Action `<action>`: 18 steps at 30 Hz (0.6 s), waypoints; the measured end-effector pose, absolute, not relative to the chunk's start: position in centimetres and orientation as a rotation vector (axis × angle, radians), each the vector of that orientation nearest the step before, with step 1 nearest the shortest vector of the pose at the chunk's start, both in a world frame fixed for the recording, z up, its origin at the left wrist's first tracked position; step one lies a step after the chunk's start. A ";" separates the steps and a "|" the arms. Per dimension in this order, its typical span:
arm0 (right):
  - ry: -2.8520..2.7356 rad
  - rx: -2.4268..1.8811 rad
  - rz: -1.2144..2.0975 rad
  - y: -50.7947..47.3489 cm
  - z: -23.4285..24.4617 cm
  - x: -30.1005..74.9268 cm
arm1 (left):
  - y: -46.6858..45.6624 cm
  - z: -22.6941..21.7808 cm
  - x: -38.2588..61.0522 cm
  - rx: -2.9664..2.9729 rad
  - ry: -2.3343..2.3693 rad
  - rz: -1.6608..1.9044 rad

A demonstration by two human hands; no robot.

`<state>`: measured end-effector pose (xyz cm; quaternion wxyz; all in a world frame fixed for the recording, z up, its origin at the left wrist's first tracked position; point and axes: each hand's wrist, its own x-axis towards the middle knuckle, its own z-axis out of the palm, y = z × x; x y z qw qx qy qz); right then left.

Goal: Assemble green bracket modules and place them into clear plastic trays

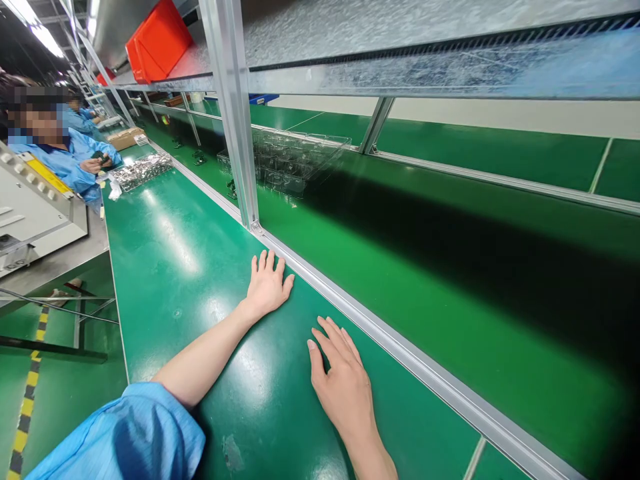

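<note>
My left hand [268, 285] lies on the green tabletop [175, 287], fingers spread, beside the metal rail [320, 283] near the foot of the upright post [233, 113]. Nothing is in it. Closer to me, my right hand [341, 373] rests over the same tabletop with fingers stretched out and the thumb apart; it too holds nothing. Its fingertips point toward the rail without touching it. Past the rail, on the green belt-like surface [425, 293], stand clear plastic trays [300, 160], whose contents I cannot make out.
Overhead runs a metal shelf [425, 73] carrying a red bin [157, 43]. Silvery bags [143, 171] lie at the table's far end. A co-worker in a blue sleeve [75, 150] handles a small dark part. A pale machine [40, 207] stands at left.
</note>
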<state>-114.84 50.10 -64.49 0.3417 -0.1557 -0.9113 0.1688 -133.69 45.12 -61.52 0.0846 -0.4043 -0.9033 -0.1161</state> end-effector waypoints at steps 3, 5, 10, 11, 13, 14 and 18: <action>-2.368 -0.402 0.440 50.1 -64.5 -114.8 | 45.1 -61.5 -133.7 -1.203 -2.693 -0.350; -2.364 -0.396 0.438 50.1 -64.5 -114.8 | 45.1 -61.6 -133.7 -1.201 -2.693 -0.350; -2.356 -0.405 0.427 50.0 -64.3 -114.9 | 45.0 -61.4 -133.6 -1.196 -2.698 -0.350; -2.354 -0.403 0.420 50.0 -64.3 -114.9 | 45.0 -61.3 -133.6 -1.197 -2.698 -0.351; -2.346 -0.390 0.397 50.0 -64.2 -115.0 | 45.0 -61.2 -133.5 -1.197 -2.699 -0.352; -2.343 -0.384 0.385 50.0 -64.2 -115.0 | 45.0 -61.2 -133.5 -1.197 -2.698 -0.353; -2.336 -0.388 0.342 49.8 -64.2 -114.8 | 45.0 -61.0 -133.4 -1.200 -2.697 -0.358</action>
